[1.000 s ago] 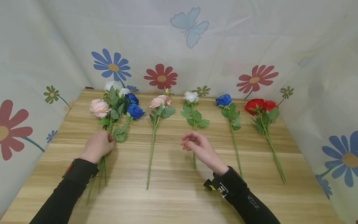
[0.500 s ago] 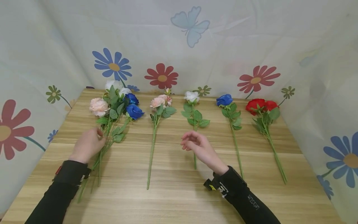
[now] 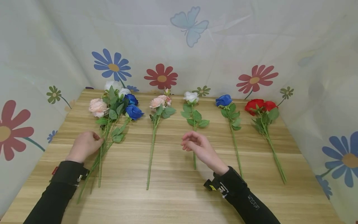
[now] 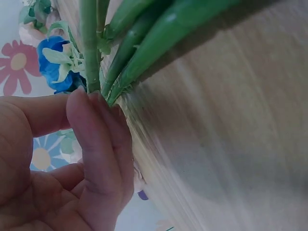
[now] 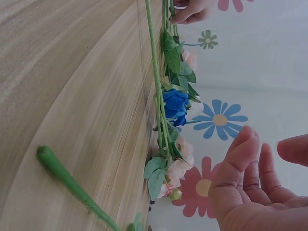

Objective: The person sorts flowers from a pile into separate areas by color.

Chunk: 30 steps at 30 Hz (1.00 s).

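Note:
In the head view, my left hand (image 3: 85,145) is at the left bunch of artificial flowers, its fingertips pinching a green stem (image 3: 101,155). The left wrist view has the thumb and fingers (image 4: 98,139) meeting at a stem (image 4: 89,43), with thicker stems beside it. That bunch has a pale pink flower (image 3: 98,107), white flowers (image 3: 112,85) and blue roses (image 3: 134,112). My right hand (image 3: 199,149) hovers over the stem of a single white rose (image 3: 191,97), fingers loosely bent around nothing; the right wrist view shows a gap between thumb and fingers (image 5: 236,163).
Right of the bunch lie a pale pink flower spray (image 3: 158,102), a blue rose (image 3: 223,100) and red flowers (image 3: 255,106), stems toward me. The wooden table (image 3: 173,202) meets a floral-printed cloth (image 3: 218,56) at the back and sides.
My left hand has shifted left, and the bunch's stems have swung left at their lower ends. The right hand stays where it was.

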Each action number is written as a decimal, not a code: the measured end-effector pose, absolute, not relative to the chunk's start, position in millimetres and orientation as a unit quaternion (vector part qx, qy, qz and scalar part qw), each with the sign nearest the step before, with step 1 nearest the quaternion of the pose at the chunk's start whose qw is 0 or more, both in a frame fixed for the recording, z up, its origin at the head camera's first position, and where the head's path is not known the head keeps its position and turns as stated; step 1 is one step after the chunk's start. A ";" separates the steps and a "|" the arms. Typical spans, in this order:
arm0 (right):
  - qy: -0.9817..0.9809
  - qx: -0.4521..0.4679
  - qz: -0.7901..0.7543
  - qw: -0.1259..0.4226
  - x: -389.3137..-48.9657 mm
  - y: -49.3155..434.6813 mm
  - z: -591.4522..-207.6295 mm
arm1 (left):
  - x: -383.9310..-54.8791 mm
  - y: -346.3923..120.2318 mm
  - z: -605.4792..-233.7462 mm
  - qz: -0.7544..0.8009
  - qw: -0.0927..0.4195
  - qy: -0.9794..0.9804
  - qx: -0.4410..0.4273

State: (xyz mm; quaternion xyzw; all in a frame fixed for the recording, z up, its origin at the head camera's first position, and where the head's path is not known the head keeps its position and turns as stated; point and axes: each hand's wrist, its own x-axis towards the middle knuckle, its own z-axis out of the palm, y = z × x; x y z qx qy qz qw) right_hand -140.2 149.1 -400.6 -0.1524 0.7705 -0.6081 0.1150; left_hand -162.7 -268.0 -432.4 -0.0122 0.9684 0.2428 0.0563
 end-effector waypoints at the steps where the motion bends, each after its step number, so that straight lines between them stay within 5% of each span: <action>1: 0.771 -0.152 -0.608 0.115 -140.1 149.3 -400.7 | -162.5 -268.7 -432.6 0.246 0.057 0.968 -0.014; 19: 0.767 -0.146 -0.613 0.122 -139.8 148.3 -401.9 | -154.7 -273.7 -425.0 0.276 0.024 0.961 -0.020; 30: 0.769 -0.142 -0.611 0.122 -140.4 148.1 -403.0 | -138.8 -267.8 -404.3 0.293 -0.045 0.955 -0.021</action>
